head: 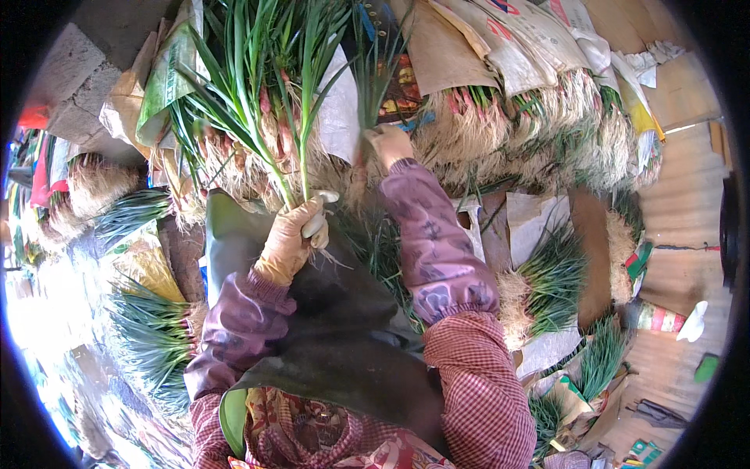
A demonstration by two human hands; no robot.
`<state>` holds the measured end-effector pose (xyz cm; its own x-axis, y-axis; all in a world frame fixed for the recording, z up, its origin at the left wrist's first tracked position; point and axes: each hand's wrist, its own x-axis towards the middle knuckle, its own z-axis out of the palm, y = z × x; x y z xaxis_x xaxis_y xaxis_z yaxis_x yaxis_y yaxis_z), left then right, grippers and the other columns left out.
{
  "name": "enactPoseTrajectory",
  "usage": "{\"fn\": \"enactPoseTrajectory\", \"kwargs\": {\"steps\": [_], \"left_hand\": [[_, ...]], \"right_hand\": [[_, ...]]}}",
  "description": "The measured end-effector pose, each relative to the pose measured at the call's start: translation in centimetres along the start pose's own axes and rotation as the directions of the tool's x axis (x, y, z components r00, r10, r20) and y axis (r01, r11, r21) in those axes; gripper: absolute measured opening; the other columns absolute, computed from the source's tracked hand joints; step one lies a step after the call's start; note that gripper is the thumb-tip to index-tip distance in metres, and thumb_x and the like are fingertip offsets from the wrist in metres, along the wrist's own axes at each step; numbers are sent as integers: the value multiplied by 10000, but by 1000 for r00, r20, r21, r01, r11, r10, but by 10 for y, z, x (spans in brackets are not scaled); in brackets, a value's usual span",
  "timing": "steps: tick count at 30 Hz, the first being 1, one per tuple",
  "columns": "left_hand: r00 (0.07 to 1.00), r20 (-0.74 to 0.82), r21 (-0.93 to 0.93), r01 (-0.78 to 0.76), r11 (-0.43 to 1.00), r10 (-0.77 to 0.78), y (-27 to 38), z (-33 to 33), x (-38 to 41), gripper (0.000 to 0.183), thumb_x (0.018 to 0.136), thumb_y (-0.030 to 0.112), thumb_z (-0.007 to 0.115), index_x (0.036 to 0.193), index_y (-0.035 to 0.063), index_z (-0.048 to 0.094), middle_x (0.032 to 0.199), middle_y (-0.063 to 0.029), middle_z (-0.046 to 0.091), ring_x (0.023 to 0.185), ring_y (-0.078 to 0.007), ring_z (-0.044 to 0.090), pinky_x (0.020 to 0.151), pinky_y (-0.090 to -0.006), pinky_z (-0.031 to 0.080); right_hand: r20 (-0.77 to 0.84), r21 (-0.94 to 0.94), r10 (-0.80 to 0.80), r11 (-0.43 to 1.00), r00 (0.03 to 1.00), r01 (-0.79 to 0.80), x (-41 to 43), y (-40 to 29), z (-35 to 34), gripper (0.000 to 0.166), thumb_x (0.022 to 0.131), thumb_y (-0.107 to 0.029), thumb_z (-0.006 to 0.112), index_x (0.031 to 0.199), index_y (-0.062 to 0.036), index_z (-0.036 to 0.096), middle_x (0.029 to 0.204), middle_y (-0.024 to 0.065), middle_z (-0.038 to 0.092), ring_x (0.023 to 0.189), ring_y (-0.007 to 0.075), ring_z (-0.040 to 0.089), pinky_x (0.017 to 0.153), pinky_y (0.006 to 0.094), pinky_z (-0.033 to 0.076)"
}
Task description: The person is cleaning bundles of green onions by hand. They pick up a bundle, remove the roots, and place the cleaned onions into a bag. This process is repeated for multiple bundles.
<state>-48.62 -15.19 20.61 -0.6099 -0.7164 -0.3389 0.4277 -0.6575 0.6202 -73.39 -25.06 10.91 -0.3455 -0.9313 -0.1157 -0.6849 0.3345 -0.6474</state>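
Observation:
My left hand (287,237), in a yellowish glove with pale finger covers, is closed around the white lower ends of a few scallions (263,146). Their long green leaves fan upward, and thin roots hang below the fist. Farther forward and to the right, my right hand (389,146) grips a slimmer scallion bunch (371,82), blurred, with its roots pointing down. Just beyond my left hand lies a pile of scallions (272,120) with reddish stems and pale roots. A dark apron (345,334) covers my lap beneath both hands.
Rooted scallion bundles (469,120) lie under woven sacks (457,53) at the far right. More bunches lie on the left (152,334) and right (554,281). Loose green leaves (381,252) are beside the apron. A corrugated surface (691,205) borders the right side.

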Motion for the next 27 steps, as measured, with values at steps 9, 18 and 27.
{"fn": "enactPoseTrajectory", "kwargs": {"steps": [9, 18, 27], "left_hand": [[987, -148, 114, -43, 993, 59, -2, 14, 1, 282, 935, 213, 504, 1062, -28, 576, 563, 30, 450, 516, -97, 445, 495, -236, 368], [992, -122, 172, 32, 985, -11, -25, 5, 7, 241, 924, 250, 532, 880, 29, 617, 630, 21, 529, 536, -76, 487, 492, -229, 428], [993, 71, -68, 97, 993, -92, -21, -12, -9, 284, 940, 315, 489, 987, 42, 552, 567, 44, 411, 442, -79, 350, 440, -229, 300]], "right_hand": [[-320, 469, -126, 840, 939, 273, -34, -24, -65, 191, 860, -178, 616, 901, 7, 593, 672, 65, 582, 476, 164, 579, 402, 294, 468], [92, 753, -109, 658, 990, 2, -116, -60, -8, 279, 877, -333, 578, 826, -60, 609, 633, 13, 566, 498, 97, 498, 476, 238, 399], [-103, 804, -284, 541, 953, 248, -133, -80, -1, 181, 901, -179, 565, 878, -4, 602, 604, -9, 496, 512, 75, 436, 488, 273, 400]]}}
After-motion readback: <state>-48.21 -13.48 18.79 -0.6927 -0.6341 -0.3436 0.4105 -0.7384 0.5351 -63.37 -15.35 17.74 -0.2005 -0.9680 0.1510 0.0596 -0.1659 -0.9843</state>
